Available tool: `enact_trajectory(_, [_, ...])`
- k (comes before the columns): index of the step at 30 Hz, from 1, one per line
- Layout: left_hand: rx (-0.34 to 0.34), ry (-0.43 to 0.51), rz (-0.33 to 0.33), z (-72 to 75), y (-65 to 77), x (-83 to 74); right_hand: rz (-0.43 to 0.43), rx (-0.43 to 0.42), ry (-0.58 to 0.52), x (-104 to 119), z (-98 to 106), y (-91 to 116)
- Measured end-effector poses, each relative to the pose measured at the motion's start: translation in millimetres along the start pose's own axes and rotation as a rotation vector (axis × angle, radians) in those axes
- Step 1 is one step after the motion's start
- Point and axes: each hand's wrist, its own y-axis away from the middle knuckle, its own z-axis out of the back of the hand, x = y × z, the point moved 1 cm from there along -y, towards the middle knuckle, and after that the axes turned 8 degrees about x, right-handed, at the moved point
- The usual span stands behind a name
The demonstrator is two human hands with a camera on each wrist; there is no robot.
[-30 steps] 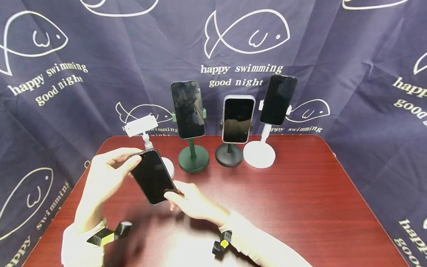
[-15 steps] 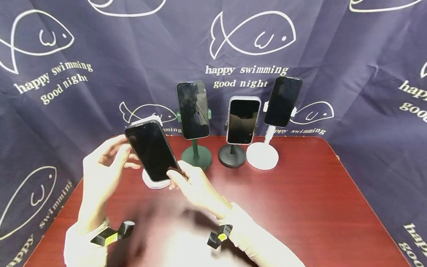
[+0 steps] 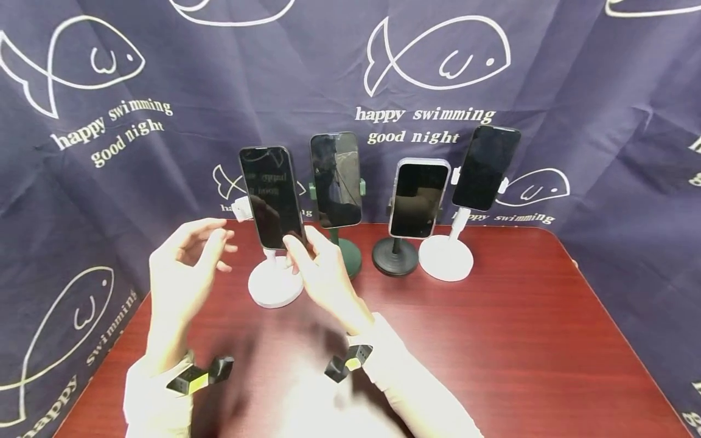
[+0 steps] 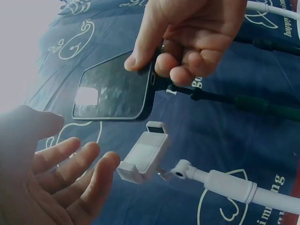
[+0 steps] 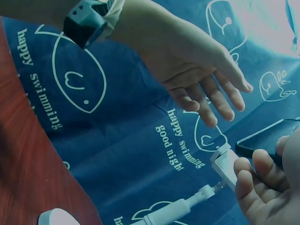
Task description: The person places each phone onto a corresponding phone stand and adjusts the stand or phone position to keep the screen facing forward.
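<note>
In the head view my right hand (image 3: 323, 267) pinches the lower right corner of a dark smartphone (image 3: 271, 194), thumb across its screen. The phone stands nearly upright in front of a white phone stand (image 3: 275, 285), covering most of its clamp. In the left wrist view the stand's white clamp (image 4: 145, 154) is bare and the phone hangs a little apart from it. My left hand (image 3: 183, 267) holds nothing; its fingers are loosely bent beside the stand, and in the right wrist view that left hand (image 5: 197, 75) has its fingers spread apart.
To the right, a green stand (image 3: 350, 255) holds a phone (image 3: 336, 179), a black stand (image 3: 395, 257) holds a pale-framed phone (image 3: 420, 199), and a white stand (image 3: 446, 258) holds a dark phone (image 3: 486, 167). A fish-print curtain (image 3: 296, 73) hangs behind the red table (image 3: 520, 340).
My right hand has raised the phone and turned it more upright, bringing it before the white stand. My left hand has let go of the phone's upper end. The head view has shifted slightly left.
</note>
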Motion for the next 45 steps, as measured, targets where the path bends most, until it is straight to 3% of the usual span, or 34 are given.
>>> enact_trajectory(9, [-0.052,-0.135,0.019,-8.4,-7.6,22.4,0.043,-0.004,-0.023,2,-6,-8])
enact_trajectory(11, [-0.017,-0.166,0.048,-8.7,-10.5,30.5,0.055,-0.006,-0.011,0,-8,-10])
enact_trajectory(15, [0.123,-0.19,0.122,-8.2,-14.1,46.8,0.066,-0.014,0.013,-5,-10,-12])
enact_trajectory(19, [0.199,-0.123,0.144,-12.5,-18.5,57.5,0.058,-0.027,0.01,-9,-11,-15])
enact_trajectory(27, [0.128,-0.041,0.095,-12.9,-23.0,62.1,0.067,0.003,-0.036,-16,-19,-18])
enact_trajectory(35, [0.077,-0.022,0.061,-17.1,-38.1,58.1,0.048,0.021,-0.07,-17,-19,-26])
enact_trajectory(40, [0.016,-0.059,0.078,-19.5,-43.9,51.9,0.03,0.054,-0.084,-14,-19,-29])
enact_trajectory(45, [0.0,-0.015,0.087,-19.4,-46.3,47.0,-0.005,0.07,-0.066,-18,-19,-32])
